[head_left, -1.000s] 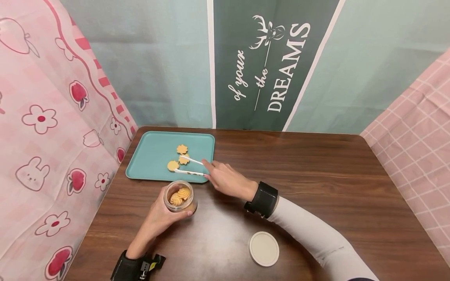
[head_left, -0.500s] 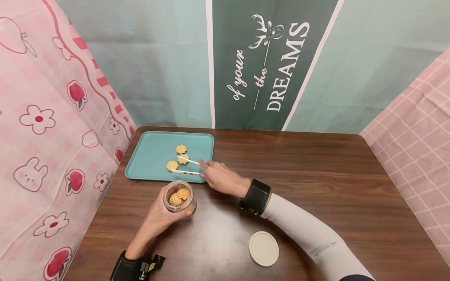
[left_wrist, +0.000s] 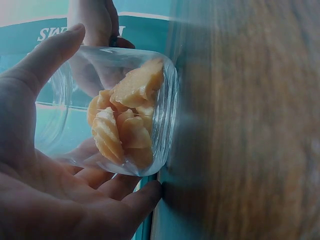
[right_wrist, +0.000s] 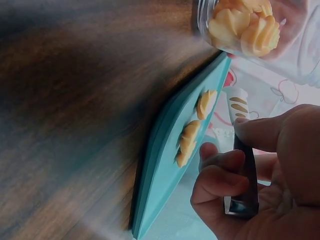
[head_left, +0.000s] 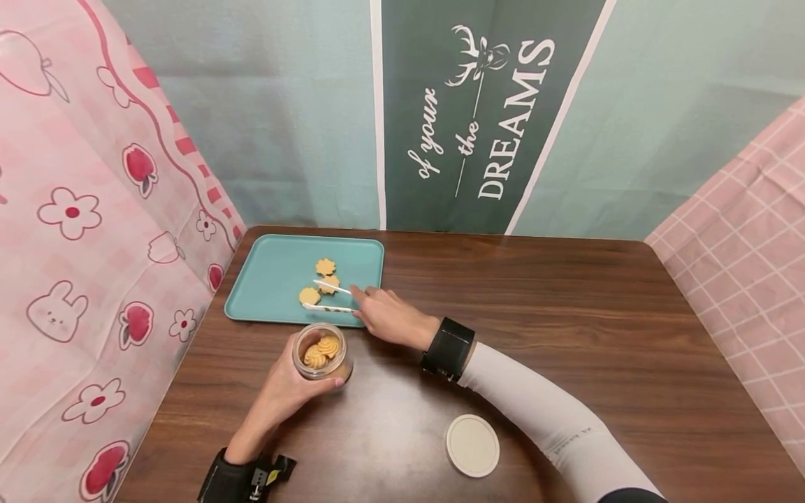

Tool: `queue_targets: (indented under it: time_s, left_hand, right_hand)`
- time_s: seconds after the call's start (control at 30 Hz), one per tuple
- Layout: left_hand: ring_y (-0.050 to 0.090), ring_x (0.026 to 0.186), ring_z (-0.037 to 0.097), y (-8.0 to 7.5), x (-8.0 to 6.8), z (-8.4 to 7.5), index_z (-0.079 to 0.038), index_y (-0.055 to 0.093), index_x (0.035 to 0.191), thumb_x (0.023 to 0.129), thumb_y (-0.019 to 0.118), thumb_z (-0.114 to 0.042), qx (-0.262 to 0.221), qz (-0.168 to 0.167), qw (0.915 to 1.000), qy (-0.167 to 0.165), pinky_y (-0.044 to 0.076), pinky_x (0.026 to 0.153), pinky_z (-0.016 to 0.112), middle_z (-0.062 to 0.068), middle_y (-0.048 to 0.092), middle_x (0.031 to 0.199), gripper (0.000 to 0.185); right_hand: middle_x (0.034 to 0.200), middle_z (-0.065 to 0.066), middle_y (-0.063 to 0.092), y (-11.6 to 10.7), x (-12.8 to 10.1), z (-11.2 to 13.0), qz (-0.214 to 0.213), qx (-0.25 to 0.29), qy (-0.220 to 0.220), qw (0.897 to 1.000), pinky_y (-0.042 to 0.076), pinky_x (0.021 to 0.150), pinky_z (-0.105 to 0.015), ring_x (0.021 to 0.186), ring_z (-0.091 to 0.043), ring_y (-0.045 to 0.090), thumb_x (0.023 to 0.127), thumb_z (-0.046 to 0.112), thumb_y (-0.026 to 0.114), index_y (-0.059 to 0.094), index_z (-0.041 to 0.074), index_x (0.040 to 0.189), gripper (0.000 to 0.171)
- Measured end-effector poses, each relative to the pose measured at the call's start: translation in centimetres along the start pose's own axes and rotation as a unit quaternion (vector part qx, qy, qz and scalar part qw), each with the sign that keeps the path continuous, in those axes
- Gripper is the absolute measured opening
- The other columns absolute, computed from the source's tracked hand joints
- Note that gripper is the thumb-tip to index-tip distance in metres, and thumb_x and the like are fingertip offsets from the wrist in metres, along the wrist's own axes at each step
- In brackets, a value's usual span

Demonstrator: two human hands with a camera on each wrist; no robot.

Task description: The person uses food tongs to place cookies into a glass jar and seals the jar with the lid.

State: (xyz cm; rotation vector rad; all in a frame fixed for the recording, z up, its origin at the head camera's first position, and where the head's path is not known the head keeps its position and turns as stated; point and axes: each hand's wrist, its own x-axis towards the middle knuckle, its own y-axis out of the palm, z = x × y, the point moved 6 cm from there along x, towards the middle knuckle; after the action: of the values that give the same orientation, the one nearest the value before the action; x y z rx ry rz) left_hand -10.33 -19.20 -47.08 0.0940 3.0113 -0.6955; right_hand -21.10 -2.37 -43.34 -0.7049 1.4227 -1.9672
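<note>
Three golden scalloped biscuits (head_left: 325, 267) on one teal tray (head_left: 277, 279); left hand (head_left: 286, 386) grips one clear jar (head_left: 342, 367), right hand (head_left: 393, 318) one pair of white-tipped tongs (head_left: 330, 308), axis crosswise, tips leftward.

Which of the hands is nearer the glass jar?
Left. The left hand grips the glass jar around its side; the right hand is apart from it, farther forward and right, holding tongs over the tray.

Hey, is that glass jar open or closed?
Open: the head view shows cookies through the jar's uncovered mouth, with a pale round lid lying apart on the table.
</note>
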Motion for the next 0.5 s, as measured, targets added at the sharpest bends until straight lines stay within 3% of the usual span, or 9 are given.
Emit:
queue_targets:
  time_s: [0.3, 0.5]
  left_hand:
    - [0.052, 0.140, 0.027, 0.0, 0.1, 0.1, -0.008, 0.041, 0.151, 0.073, 0.100, -0.027, -0.001, 0.006, 1.0000, -0.007, 0.037, 0.117, 0.052, 0.011, 0.059, 0.149, 0.099]
    - [0.052, 0.139, 0.025, 0.0, 0.1, -0.1, -0.009, 0.043, 0.150, 0.073, 0.100, -0.026, -0.004, 0.002, 1.0000, -0.001, 0.038, 0.116, 0.047, 0.011, 0.060, 0.148, 0.097]
  right_hand:
    - [0.115, -0.020, 0.071, 0.5, 1.1, 0.0, 0.024, 0.000, 0.012, 1.000, 0.062, 0.074, -0.032, 0.090, -0.025, 0.073, 0.112, 0.024, 0.055, 0.046, -0.006, 0.154, 0.052]
    - [0.115, -0.020, 0.071, 0.9, 1.6, 0.4, 0.030, 0.008, 0.016, 0.999, 0.063, 0.077, -0.033, 0.094, -0.027, 0.073, 0.112, 0.024, 0.055, 0.044, -0.008, 0.155, 0.055]
